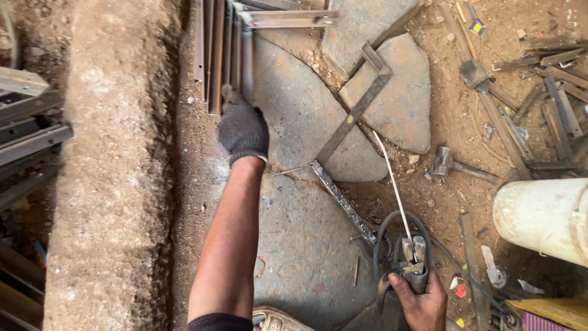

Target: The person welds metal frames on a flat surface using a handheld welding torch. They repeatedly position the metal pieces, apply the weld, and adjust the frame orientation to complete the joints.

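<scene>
Closest below, bare right hand (pixel 421 301) grips a welding electrode holder (pixel 413 260), its white rod (pixel 392 181) angled up over stone slabs (pixel 306 116), while gloved left hand (pixel 242 130) closes on steel bars (pixel 222 55) beside a steel square (pixel 358 107).

free: stone slab (pixel 300 116) | blocked: metal bars (pixel 220 49), try square (pixel 358 107)

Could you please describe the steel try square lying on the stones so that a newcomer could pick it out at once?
Start at the flat grey stone slab in the upper middle. The L-shaped steel square lies diagonally across it, its corner at the upper right. Unlike the loose straight bars scattered to the right, it has two arms meeting at a right angle.
</scene>
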